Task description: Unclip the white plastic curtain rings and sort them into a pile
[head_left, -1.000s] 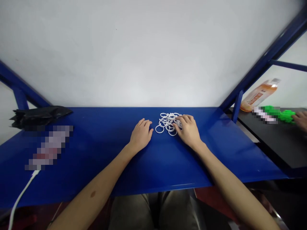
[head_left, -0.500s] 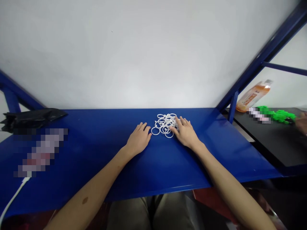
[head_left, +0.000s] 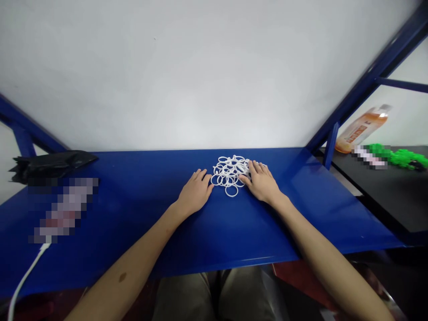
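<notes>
A loose pile of thin white rings (head_left: 230, 171) lies on the blue table (head_left: 214, 240), several of them overlapping. My left hand (head_left: 195, 191) rests flat at the pile's left edge, fingers apart, its fingertips close to the nearest rings. At the right edge lies my right hand (head_left: 263, 182), also open, with its thumb and fingertips over the outer rings and hiding some of them. One ring (head_left: 231, 191) sits out at the front of the pile. Neither hand grips anything.
A black plastic bag (head_left: 53, 165) and a blurred-out item with a white cable (head_left: 30, 267) are on the left. On a black table (head_left: 377, 191) at right stand a tilted orange drink bottle (head_left: 361, 129) and green objects (head_left: 406, 159). Blue frame bars (head_left: 354, 93) flank both sides.
The rings have shifted and spread slightly to the left, and one now lies farther forward. My hands stay at the pile's sides. The other person's hand at far right has left view.
</notes>
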`<move>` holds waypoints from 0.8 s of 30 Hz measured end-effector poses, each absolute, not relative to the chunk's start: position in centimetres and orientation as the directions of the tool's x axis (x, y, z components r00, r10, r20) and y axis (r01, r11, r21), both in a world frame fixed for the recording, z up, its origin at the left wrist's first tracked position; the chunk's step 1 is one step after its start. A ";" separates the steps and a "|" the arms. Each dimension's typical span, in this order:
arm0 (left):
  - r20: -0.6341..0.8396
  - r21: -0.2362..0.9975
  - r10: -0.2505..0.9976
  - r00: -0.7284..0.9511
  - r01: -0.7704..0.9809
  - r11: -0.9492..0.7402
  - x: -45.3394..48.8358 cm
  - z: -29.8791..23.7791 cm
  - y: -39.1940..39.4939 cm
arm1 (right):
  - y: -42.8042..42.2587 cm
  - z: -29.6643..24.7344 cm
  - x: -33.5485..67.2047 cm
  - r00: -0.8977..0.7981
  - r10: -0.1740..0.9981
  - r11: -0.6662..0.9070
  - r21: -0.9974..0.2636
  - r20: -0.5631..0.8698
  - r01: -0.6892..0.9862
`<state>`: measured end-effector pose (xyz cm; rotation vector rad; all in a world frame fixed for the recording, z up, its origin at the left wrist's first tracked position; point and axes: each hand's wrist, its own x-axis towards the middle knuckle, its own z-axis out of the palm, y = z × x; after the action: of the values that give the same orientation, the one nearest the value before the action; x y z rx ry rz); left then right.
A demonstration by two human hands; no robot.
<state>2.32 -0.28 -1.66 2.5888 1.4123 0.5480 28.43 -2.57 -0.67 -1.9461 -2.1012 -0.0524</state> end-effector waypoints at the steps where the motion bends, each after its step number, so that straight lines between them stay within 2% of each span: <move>1: 0.244 0.290 0.833 0.497 0.782 -0.552 2.3 -1.7 -0.3 | -2.4 -0.8 28.7 -0.036 0.973 0.073 -0.156 0.227 0.985; 6: 0.242 0.293 0.829 0.504 0.776 -0.558 2.3 -1.6 -0.3 | -2.5 -0.8 29.0 -0.013 0.955 0.064 -0.163 0.297 0.985; 9: 0.218 0.281 0.836 0.503 0.788 -0.548 2.4 -1.3 -0.5 | -2.6 -0.4 28.3 -0.086 0.944 0.140 -0.150 0.318 0.979; 12: 0.191 0.267 0.841 0.505 0.798 -0.540 2.5 -1.2 -0.6 | -2.5 -0.2 27.7 -0.170 0.941 0.216 -0.131 0.293 0.968; 18: 0.224 0.307 0.836 0.500 0.778 -0.548 2.5 -1.7 -0.7 | -2.6 -0.2 28.3 -0.065 0.957 0.100 -0.112 0.284 0.989; 24: 0.171 0.249 0.837 0.520 0.799 -0.547 2.6 -1.6 -1.0 | -3.0 -0.5 27.4 -0.193 0.950 0.218 -0.082 0.245 0.972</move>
<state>2.60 -0.97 -1.58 2.6154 1.4162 0.4102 27.43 -2.98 -0.49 -1.8198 -2.2497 -0.1326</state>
